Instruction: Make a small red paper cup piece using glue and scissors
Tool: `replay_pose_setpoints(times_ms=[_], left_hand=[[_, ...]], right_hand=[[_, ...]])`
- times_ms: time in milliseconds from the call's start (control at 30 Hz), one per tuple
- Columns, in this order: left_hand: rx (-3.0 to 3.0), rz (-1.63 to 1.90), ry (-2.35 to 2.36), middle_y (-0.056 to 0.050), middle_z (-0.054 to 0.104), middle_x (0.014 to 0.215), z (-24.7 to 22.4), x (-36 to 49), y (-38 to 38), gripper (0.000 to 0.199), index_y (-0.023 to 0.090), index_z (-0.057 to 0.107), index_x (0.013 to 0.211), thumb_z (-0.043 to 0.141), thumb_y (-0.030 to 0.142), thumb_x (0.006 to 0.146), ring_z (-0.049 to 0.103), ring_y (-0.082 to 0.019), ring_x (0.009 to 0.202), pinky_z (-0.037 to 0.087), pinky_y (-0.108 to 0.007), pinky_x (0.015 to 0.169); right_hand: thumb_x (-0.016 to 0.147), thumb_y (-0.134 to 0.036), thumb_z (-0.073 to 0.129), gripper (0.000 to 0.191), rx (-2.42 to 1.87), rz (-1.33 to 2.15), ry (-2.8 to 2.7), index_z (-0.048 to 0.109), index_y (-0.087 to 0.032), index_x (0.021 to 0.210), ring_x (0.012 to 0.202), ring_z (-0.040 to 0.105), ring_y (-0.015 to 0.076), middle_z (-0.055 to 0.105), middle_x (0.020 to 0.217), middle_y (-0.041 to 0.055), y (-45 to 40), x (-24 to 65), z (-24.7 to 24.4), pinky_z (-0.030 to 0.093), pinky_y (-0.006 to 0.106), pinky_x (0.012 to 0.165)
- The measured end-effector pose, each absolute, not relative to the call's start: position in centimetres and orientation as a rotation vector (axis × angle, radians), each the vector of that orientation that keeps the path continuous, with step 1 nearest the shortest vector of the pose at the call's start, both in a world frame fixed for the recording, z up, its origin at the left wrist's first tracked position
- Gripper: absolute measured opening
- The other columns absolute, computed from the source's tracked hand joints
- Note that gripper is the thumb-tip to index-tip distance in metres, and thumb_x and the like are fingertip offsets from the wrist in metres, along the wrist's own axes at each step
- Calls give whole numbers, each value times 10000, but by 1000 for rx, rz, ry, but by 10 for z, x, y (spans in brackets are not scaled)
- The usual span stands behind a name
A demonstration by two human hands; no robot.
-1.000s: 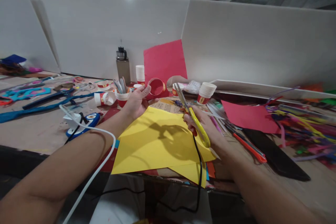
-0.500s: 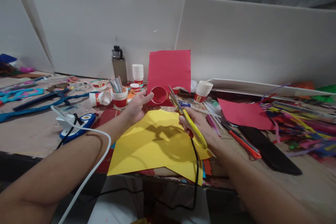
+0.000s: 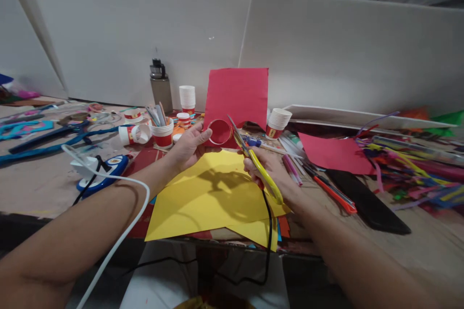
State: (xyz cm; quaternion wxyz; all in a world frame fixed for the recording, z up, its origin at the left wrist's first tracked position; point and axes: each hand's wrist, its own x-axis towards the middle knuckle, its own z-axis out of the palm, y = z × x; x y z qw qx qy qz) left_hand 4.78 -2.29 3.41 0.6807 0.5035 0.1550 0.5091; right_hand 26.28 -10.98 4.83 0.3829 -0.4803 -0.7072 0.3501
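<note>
My left hand (image 3: 192, 145) is closed on a thin round ring (image 3: 220, 133) and a red paper sheet (image 3: 237, 94), which stands upright behind it. Red shows through the ring's opening. In my right hand (image 3: 266, 169) is a pair of scissors (image 3: 267, 177) with yellow handles, its blades pointing up and left beside the ring and the sheet's lower edge. I cannot make out whether the blades touch the paper. Beneath both hands lie yellow paper sheets (image 3: 181, 212), with the hands' shadows on them. A black cord (image 3: 270, 231) hangs down from below my right hand.
Behind my left hand stand a paper cup with pens (image 3: 162, 136), a stack of paper cups (image 3: 187, 98) and a bottle (image 3: 160, 88). To the right lie a red sheet (image 3: 333, 154), an orange cutter (image 3: 335, 195) and a black flat object (image 3: 369, 203). A white cable (image 3: 145, 203) crosses my left forearm.
The view has tilted down slightly and shifted. The red sheet leans a little more to the right, and the scissors' tip sits closer to the ring. Both hands keep their holds.
</note>
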Motion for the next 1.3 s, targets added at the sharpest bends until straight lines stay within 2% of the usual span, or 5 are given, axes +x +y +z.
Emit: replay_pose_setpoints(times_ms=[200,433,1000,1300], left_hand=[[1117,1132,336,-66,706,1077,33,49,-23,421,193,575,1112,752,298,745,695,-195,951,607,-346,802],[1153,1106,315,-72,696,1107,32,50,-26,433,211,559,1173,721,293,779,686,-199,975,604,-336,795],[1129,1105,287,-69,689,1124,31,50,-25,476,218,526,1228,711,259,792,694,-203,960,608,-358,807],[1134,1099,293,-76,686,1128,32,49,-25,457,195,555,1181,736,270,768,693,-205,959,607,-365,810]], right_hand=[[811,-572,534,400,-1258,879,-1798,559,-196,947,581,419,130,459,649,-26,-109,261,48,333,262,516],[815,-559,539,351,-1256,863,-1786,497,-210,798,579,405,124,437,634,-32,-109,261,46,327,266,519],[834,-563,520,368,-1253,812,-1826,491,-200,785,618,384,123,434,672,-26,-109,262,46,313,273,564],[848,-545,542,360,-1241,939,-1781,433,-214,758,537,361,88,392,636,-55,-110,263,40,281,232,490]])
